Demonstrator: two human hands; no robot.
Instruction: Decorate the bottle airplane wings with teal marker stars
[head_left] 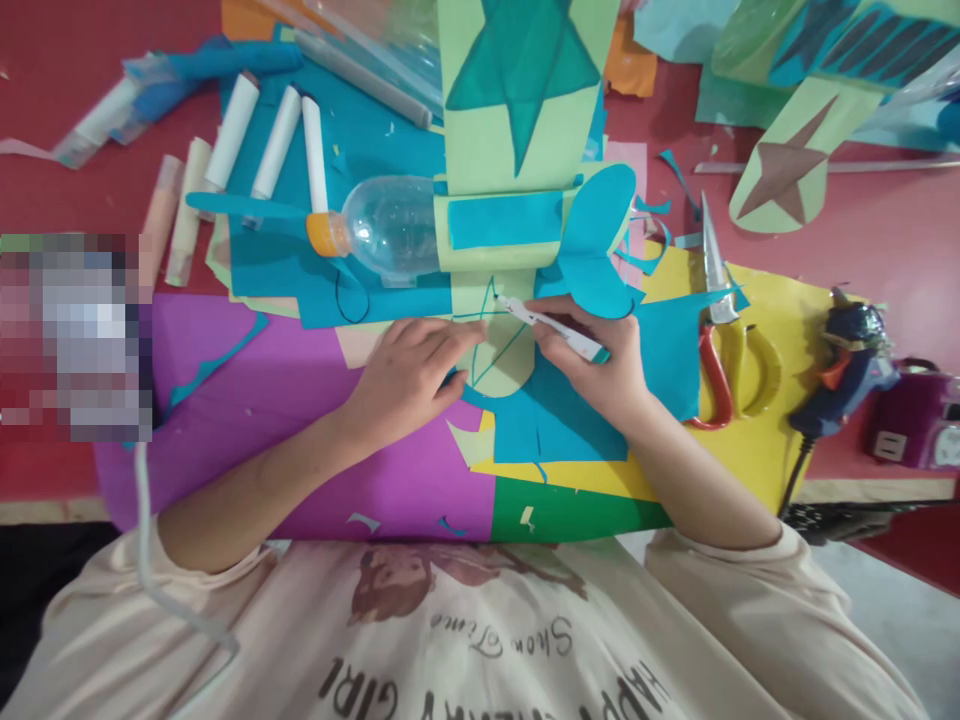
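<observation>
My right hand (600, 355) grips a white marker (555, 330), its tip at the line of a star outline drawn in green on a pale green paper wing (506, 365). My left hand (412, 375) lies with fingers stretched out, fingertips on the wing's left edge. The wing belongs to a paper-covered plastic bottle (397, 230) shaped like a plane. Its orange cap (322, 234) carries a blue paper propeller blade (247, 204), and blue paper tail pieces (600, 240) sit at the other end. On the far wing (465, 140) is a filled green star (521, 75).
Several white markers (232, 130) lie at the back left. Scissors (720, 290) with red and yellow handles rest at right, beside a glue gun (844, 375) and a purple box (919, 415). Coloured sheets and paper scraps cover the red table (847, 250). Another star-marked wing (784, 170) stands back right.
</observation>
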